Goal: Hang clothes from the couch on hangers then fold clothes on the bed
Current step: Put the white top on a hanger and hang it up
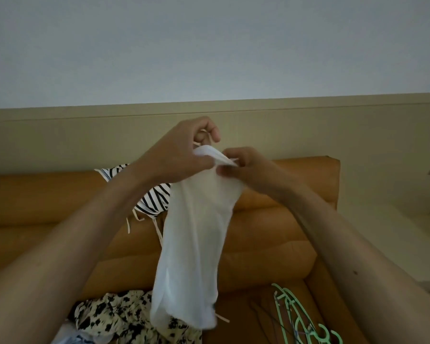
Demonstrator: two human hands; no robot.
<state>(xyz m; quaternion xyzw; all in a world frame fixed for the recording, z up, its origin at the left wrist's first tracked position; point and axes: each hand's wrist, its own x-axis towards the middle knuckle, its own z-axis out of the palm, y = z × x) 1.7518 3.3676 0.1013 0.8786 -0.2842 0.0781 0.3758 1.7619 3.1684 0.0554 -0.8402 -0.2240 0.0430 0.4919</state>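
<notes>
At the lower left a floral garment [114, 316] lies crumpled on the seat of the orange couch [271, 244], and above it a striped top [152, 199] is draped over the backrest with thin ties dangling. In the middle both hands hold a white garment [194, 244] up in front of the couch — the left hand [181, 150] with its fingers clamped on the bunched top edge, the right hand [243, 167] just beside it, fingers pinched on the same edge — so the cloth hangs straight down. At the lower right, green hangers [298, 316] lie on the seat.
</notes>
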